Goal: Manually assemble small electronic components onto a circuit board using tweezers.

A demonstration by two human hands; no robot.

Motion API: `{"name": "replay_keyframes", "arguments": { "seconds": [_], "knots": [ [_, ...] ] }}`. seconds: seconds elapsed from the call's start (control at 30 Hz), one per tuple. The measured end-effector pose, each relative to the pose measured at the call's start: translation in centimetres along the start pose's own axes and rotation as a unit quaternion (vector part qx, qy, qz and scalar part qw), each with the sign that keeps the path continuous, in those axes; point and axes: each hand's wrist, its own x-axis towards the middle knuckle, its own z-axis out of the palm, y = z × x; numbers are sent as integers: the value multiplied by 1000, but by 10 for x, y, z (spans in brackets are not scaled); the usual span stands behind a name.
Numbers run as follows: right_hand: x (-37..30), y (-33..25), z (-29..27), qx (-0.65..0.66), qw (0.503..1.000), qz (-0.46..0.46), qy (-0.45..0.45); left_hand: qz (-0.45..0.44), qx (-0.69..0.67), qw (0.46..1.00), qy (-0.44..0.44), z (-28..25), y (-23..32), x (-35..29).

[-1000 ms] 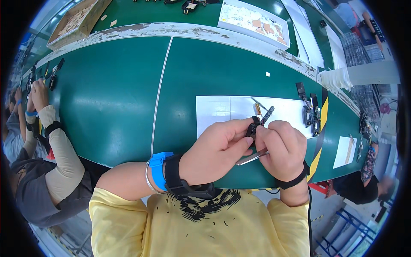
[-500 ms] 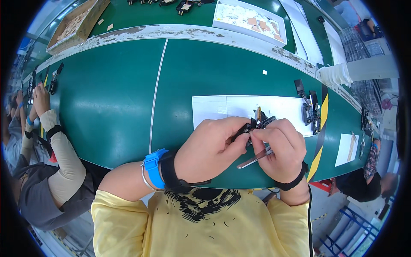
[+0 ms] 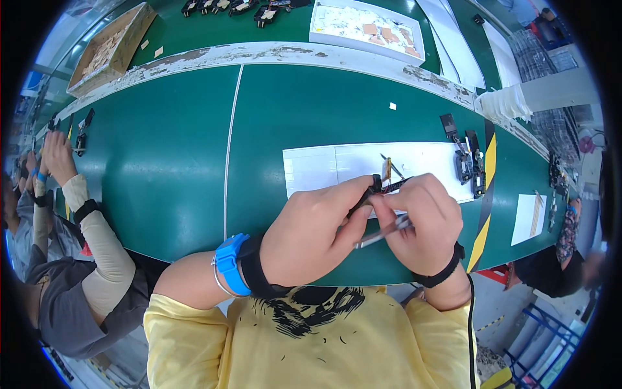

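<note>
My left hand [image 3: 311, 223] is closed around a small black electronic part [image 3: 375, 188], held just above the near edge of a white sheet [image 3: 311, 166]. My right hand [image 3: 424, 217] meets it from the other side, its thumb and forefinger pinched at the part. Tucked in that same hand is a pair of metal tweezers [image 3: 376, 240], blurred, pointing toward my left wrist. Beyond my fingertips a small gold-brown strip [image 3: 387, 170] stands up, with a thin dark piece beside it. The fingers hide most of the part.
Black electronic assemblies [image 3: 470, 162] lie on the sheet's right end, by yellow-black tape [image 3: 489, 168]. Past the ledge stand a white box of scraps [image 3: 324, 35] and a cardboard box [image 3: 133, 55]. A co-worker's hand [image 3: 58, 159] is at far left.
My view has shifted slightly. The tweezers have swung a little in my right hand and are blurred now. Both hands stay together at the black part.
</note>
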Motion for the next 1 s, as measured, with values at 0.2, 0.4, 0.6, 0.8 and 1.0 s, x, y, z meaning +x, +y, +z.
{"name": "replay_keyframes", "arguments": {
  "seconds": [0.2,0.4,0.6,0.8,1.0],
  "knots": [
    [6,-1,-4,14,995,101,-16,-67,-5,997,-39,-10,3,6],
    [6,15,-25,10,999,40,16,-183,-144,971,-44,-24,-2,21],
    [-12,56,-92,-30,962,208,175,-171,-94,977,83,-73,-5,22],
    [-45,84,-101,-97,942,321,5,-131,213,956,153,-208,-77,-2],
    [-43,94,-82,-204,930,294,-83,-218,418,844,258,-276,-114,-31]
  ]
}}
